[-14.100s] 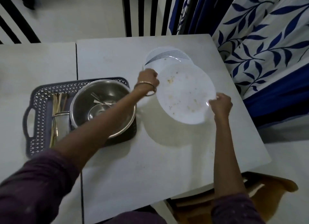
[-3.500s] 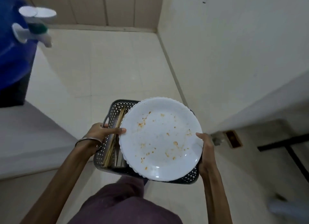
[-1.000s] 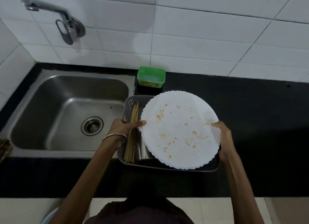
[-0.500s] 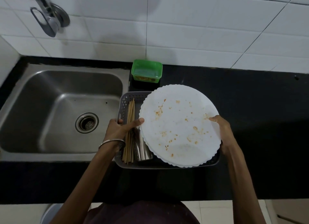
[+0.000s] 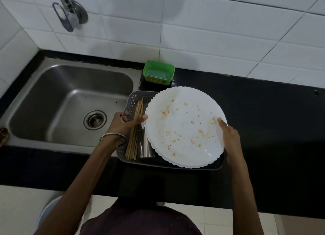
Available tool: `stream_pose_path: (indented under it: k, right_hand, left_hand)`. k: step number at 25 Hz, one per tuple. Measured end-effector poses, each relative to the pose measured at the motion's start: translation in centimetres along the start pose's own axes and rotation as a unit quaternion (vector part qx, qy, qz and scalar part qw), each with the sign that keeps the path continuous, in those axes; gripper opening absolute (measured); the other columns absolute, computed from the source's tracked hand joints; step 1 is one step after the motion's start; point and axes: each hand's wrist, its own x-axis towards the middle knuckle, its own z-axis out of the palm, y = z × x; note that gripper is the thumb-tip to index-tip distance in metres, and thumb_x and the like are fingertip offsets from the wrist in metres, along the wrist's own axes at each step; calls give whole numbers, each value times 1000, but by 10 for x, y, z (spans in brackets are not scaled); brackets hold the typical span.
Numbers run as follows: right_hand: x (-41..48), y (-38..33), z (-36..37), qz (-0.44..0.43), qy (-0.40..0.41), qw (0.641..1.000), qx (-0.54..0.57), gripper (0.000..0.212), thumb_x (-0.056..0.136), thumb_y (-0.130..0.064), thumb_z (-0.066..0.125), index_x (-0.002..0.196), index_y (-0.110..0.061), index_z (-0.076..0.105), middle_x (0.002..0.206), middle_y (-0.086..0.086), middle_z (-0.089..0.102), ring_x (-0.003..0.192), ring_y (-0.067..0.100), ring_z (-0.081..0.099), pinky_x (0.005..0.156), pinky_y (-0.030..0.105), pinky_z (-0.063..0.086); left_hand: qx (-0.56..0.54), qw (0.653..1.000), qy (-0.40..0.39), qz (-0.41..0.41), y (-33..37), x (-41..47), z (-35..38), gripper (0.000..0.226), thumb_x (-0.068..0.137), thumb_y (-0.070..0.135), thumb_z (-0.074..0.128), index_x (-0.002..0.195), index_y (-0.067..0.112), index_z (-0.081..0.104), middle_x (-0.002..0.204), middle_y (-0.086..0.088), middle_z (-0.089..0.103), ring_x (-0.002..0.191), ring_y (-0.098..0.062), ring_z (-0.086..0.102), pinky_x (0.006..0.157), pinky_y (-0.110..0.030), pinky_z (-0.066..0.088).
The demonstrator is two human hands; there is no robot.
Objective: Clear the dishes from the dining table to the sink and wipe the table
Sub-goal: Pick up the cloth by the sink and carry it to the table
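You've got a white plate (image 5: 184,127) w/ a scalloped rim, speckled w/ orange-brown bits. The tray (image 5: 131,99) under it is grey, its walls a lattice of small holes. In the tray's L part: pale tan sticks (image 5: 132,145) & a shiny silver-grey steel cup (image 5: 146,147). The counter (image 5: 263,111) is plain glossy black. At its back edge sits a bright green tub (image 5: 158,73) w/ a yellow-orange strip on the front. The sink (image 5: 52,97) at the counter's L end is dull grey steel. Wall tiles (image 5: 211,32) are white w/ thin dark grout lines; the tap (image 5: 70,15) is chrome. On your L wrist, a silver bangle (image 5: 112,135). Your top (image 5: 140,222) is dark maroon. Floor tiles (image 5: 21,208) are cream.
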Motion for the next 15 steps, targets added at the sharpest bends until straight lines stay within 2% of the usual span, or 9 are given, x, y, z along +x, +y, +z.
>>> stream_pose_path:
  k: [1,3,4,5,7,9,11,12,15]
  right_hand:
    - [-6,-3,2,-34,61,993,-93,53,90,-63,52,112,-17,63,131,13,57,116,32,57,103,52,45]
    - [-29,-18,22,-182,225,933,-214,56,91,-62,49,123,-17,59,133,12,51,123,29,47,104,42,33]
    - [-47,-31,42,-281,262,901,-203,48,91,-56,52,119,-18,60,126,10,53,119,27,47,98,34,29]
    - [-62,-45,64,-358,251,884,-164,38,91,-47,54,111,-16,63,118,9,55,112,25,49,91,29,27]
    - [-96,-63,116,-447,116,884,-68,20,93,-26,57,97,-9,65,105,11,58,97,27,55,84,33,39]
    - [-137,-72,166,-456,-40,889,6,11,95,-13,58,92,-4,64,99,13,59,83,19,56,75,33,47]
    - [-169,-72,203,-453,-140,879,59,8,97,-12,58,90,-11,62,92,5,59,73,5,51,68,17,44]
    - [-185,-72,225,-455,-185,868,71,9,97,-14,58,89,-17,61,88,-1,59,72,4,52,67,13,43]
    - [-219,-68,300,-436,-293,849,55,10,95,-19,58,86,-23,59,85,-3,60,74,8,56,67,13,44]
  left_hand:
    - [4,1000,11,18,-1,-1,-2,73,55,57,80,107,8,65,97,-9,71,87,-23,68,83,-41,55]
    - [36,995,83,40,-6,-5,-12,69,66,59,73,116,12,59,108,-1,63,95,-18,60,80,-31,46]
    - [41,989,136,52,-11,-7,-22,67,73,57,70,122,14,55,114,1,58,101,-16,56,83,-29,44]
    - [28,981,179,71,-14,-7,-33,59,79,54,67,123,16,55,116,2,57,103,-15,55,85,-29,44]
    - [-21,963,245,108,-21,-15,-64,34,87,41,64,113,19,61,107,2,63,96,-12,60,89,-33,49]
    - [-46,939,313,139,-33,-28,-109,20,89,25,63,107,16,65,100,-1,66,85,-8,61,86,-36,50]
    - [-53,914,374,150,-52,-43,-154,17,88,25,63,103,17,67,98,0,67,84,-7,62,84,-33,50]
    - [-47,899,409,149,-63,-52,-181,18,87,28,65,102,19,67,97,2,68,86,-7,63,85,-30,50]
    - [-30,849,516,113,-100,-67,-247,26,85,31,69,104,15,69,97,2,69,92,-11,66,86,-25,50]
